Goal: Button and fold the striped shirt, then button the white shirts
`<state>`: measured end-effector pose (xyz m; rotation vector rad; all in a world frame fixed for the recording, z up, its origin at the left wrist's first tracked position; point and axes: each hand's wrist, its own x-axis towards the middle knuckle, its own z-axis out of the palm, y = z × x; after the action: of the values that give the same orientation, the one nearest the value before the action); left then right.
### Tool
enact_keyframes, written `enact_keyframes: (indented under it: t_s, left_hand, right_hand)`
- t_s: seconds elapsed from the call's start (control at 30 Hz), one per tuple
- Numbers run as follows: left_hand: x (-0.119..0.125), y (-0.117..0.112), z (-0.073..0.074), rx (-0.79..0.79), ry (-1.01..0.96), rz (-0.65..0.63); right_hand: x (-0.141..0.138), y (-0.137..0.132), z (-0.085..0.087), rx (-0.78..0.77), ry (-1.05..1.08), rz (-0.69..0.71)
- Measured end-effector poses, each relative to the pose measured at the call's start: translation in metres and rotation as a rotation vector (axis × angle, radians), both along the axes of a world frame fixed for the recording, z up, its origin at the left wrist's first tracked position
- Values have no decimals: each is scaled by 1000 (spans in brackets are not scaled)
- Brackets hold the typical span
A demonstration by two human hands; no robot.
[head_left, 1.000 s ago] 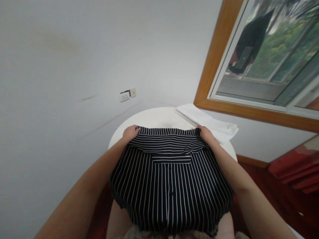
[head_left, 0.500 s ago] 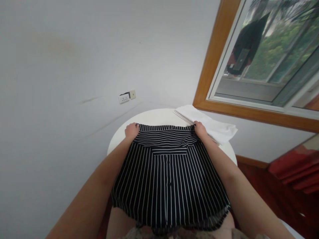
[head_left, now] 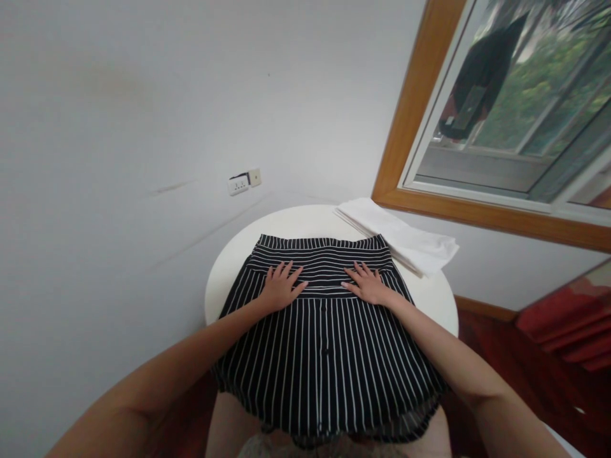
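A black skirt [head_left: 329,362] with white stripes lies spread on a round white table [head_left: 224,286], its waistband at the far side. Its lower hem hangs over the near edge towards my legs. My left hand [head_left: 280,287] rests flat on the left part of the skirt's upper panel, fingers spread. On the right part of the same panel, my right hand [head_left: 368,284] also lies flat with its fingers apart. Small dark buttons run down the middle of the skirt below the hands.
Folded white cloth [head_left: 401,235] lies at the table's back right, partly over the rim. Behind stands a white wall with a socket [head_left: 238,185]. A wood-framed window [head_left: 391,159] is at the right, and red fabric [head_left: 568,318] hangs low at far right.
Both hands have let go of the waistband corners and moved nearer and inward, now lying flat on the upper panel. The skirt's waistband lies on the table.
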<state>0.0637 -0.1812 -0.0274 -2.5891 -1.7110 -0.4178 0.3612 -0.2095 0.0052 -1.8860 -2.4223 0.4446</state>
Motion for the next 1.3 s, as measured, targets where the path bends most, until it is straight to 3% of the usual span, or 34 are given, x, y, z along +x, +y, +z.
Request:
enact_keyframes:
  t_s: [0.13, 0.93, 1.2, 1.3]
  left_hand:
    - [-2, 1, 0, -13, 14, 24]
    - [0, 67, 6, -84, 80, 63]
    - [1, 73, 5, -75, 92, 99]
    - [2, 72, 3, -46, 87, 107]
  right_hand:
    - [-2, 7, -1, -30, -24, 13]
    - [-7, 71, -12, 27, -52, -51]
    - [-10, 81, -17, 82, -31, -62]
    - [-7, 85, -10, 88, -37, -28]
